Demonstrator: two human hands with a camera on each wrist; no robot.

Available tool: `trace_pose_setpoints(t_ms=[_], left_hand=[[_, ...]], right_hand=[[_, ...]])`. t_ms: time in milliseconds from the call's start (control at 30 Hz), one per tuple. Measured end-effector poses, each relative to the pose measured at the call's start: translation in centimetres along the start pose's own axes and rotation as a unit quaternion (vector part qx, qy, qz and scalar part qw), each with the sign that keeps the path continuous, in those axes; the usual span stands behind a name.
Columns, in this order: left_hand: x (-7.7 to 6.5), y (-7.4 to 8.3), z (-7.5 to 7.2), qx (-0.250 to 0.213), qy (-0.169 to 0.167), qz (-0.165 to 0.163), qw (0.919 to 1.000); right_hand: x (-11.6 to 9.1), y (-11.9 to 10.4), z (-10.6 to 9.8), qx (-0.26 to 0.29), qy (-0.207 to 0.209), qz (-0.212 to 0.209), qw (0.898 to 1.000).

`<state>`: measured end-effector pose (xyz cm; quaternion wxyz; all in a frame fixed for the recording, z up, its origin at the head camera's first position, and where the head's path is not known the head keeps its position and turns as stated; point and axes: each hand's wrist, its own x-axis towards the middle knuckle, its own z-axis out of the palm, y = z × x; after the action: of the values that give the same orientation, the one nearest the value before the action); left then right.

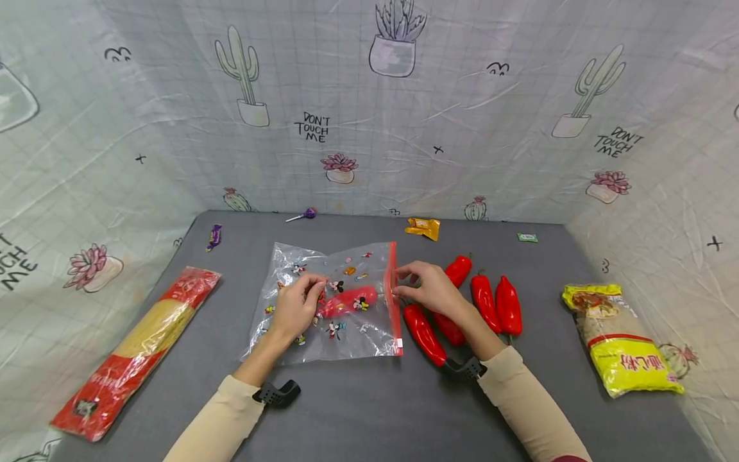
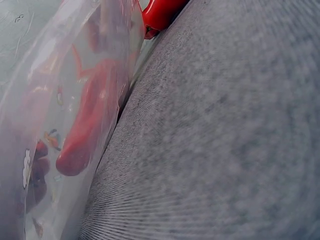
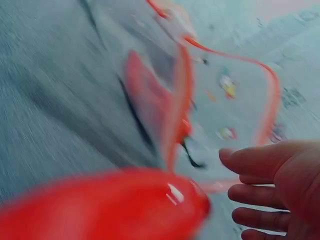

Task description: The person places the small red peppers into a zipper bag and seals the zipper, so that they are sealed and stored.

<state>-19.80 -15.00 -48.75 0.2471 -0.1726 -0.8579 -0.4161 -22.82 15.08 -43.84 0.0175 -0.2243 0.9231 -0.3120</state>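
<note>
A clear zip bag [image 1: 323,346] with a red zip edge and cartoon prints lies in the middle of the table. Inside it is a red pepper [image 1: 349,300], seen through the film in the left wrist view too. My left hand [image 1: 297,307] pinches the bag's upper film over the pepper. At the zip edge, my right hand [image 1: 433,289] has its fingers loosely extended and holds nothing. The right wrist view shows the bag's mouth parted, with the right hand's fingers [image 3: 257,196] beside it. Several loose red peppers [image 1: 424,335] lie under and beside the right forearm.
A long red-and-yellow noodle pack [image 1: 144,343] lies at left, a yellow bag [image 1: 620,340] at right. Along the back are a purple candy [image 1: 214,237], a lollipop [image 1: 309,213], an orange-yellow wrapped snack [image 1: 423,228] and a green packet [image 1: 527,237]. Printed curtains [image 1: 369,141] enclose the table.
</note>
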Motion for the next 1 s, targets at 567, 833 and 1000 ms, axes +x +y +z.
trace_pose_setpoints(t_ms=[567,833,1000], left_hand=[[0.1,-0.1,-0.2,0.007,-0.011,-0.014,0.9998],[0.1,-0.1,-0.3,0.007,-0.009,-0.012,0.9999],[0.1,-0.1,-0.4,0.004,-0.012,-0.014,0.9998]], right_hand=[[-0.8,9.5,-7.4,-0.036,-0.032,0.041,0.998],[-0.6,10.8,-7.5,-0.051,-0.078,0.053,0.994],[-0.5,10.8,-7.2,-0.058,-0.072,0.077,0.993]])
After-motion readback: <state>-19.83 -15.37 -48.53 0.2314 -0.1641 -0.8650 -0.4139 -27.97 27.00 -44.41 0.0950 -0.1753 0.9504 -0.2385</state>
